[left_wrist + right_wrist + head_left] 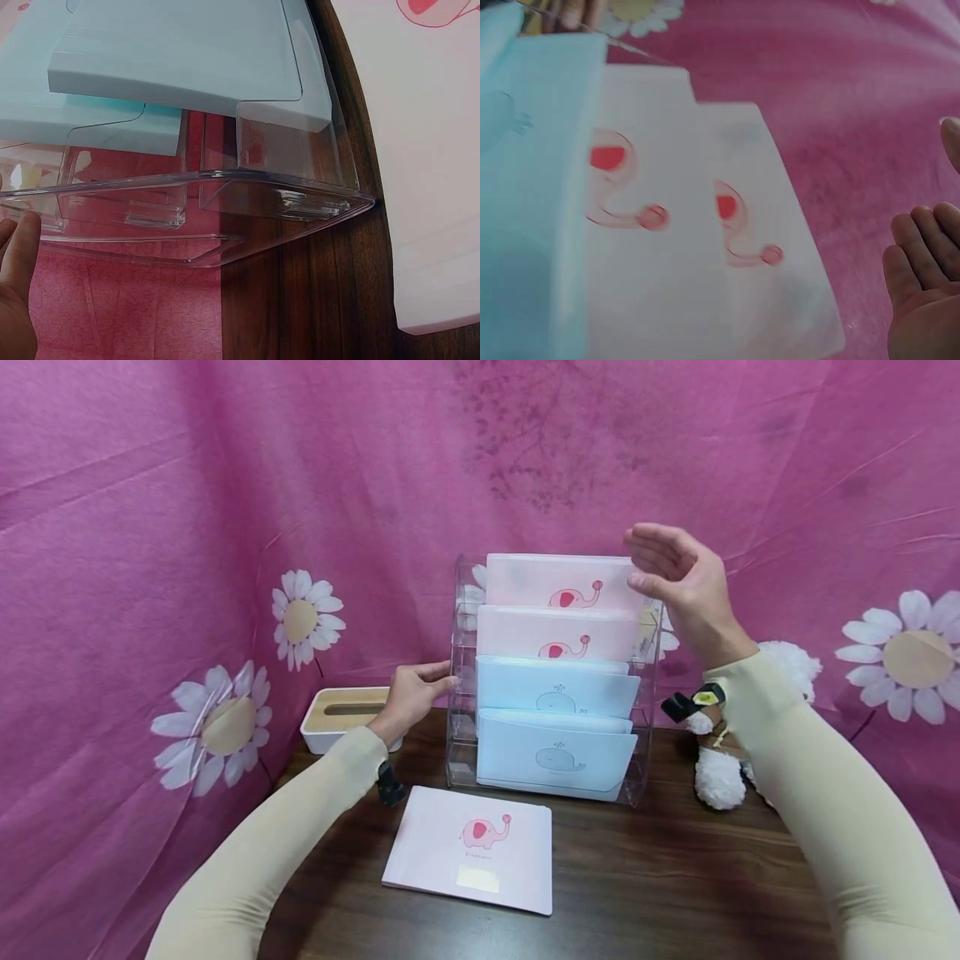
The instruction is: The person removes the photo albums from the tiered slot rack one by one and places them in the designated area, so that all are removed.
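A clear plastic tiered rack [462,760] stands on the table, holding pink folders [525,578] with an elephant print in the upper tiers and pale blue folders [510,752] with a whale print in the lower ones. My left hand [414,695] holds the rack's left side, thumb in front and fingers toward the back; only part of it shows in the left wrist view. Beside the top pink folder's right edge, my right hand [686,585] is raised with relaxed fingers and nothing in it. Flat on the table before the rack lies another pink elephant folder [427,843].
A white tissue box [318,742] with a wooden lid sits behind my left forearm. To the right of the rack is a fluffy white and brown plush toy [720,777], partly hidden by my right sleeve. A pink daisy-printed cloth [375,485] hangs behind the dark wooden table [675,877].
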Motion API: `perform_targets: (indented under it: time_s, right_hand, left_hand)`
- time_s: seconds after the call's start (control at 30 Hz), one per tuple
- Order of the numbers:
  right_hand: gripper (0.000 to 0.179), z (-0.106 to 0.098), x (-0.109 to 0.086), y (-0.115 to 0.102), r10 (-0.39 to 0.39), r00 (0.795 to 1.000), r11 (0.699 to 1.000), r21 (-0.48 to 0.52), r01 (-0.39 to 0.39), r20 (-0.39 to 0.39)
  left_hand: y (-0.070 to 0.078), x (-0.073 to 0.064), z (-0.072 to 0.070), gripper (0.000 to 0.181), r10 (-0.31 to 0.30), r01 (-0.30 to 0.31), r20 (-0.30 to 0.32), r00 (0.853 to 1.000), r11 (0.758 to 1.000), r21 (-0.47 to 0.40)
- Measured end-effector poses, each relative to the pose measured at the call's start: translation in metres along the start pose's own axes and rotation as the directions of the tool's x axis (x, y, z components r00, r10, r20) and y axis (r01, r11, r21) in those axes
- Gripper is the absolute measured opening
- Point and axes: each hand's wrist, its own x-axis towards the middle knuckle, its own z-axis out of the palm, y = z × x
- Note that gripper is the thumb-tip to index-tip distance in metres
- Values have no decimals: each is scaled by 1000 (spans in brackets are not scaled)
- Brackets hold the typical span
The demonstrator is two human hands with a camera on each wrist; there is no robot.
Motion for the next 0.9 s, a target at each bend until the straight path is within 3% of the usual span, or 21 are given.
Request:
perform_targets:
  time_s: [0.3, 0.6, 0.9]
  right_hand:
    - [51, -5, 33, -2, -57, 995, 992, 105, 66, -86]
    - [50, -18, 52, 1, -48, 985, 992, 109, 67, -168]
    - [54, -32, 58, 15, 45, 980, 989, 148, -16, -194]
  left_hand:
    - [-1, 0, 0, 43, -21, 21, 0, 1000, 1000, 8]
    - [1, 1, 1, 41, -20, 20, 3, 1000, 1000, -11]
    - [1, 1, 1, 41, -14, 14, -2, 1000, 1000, 6]
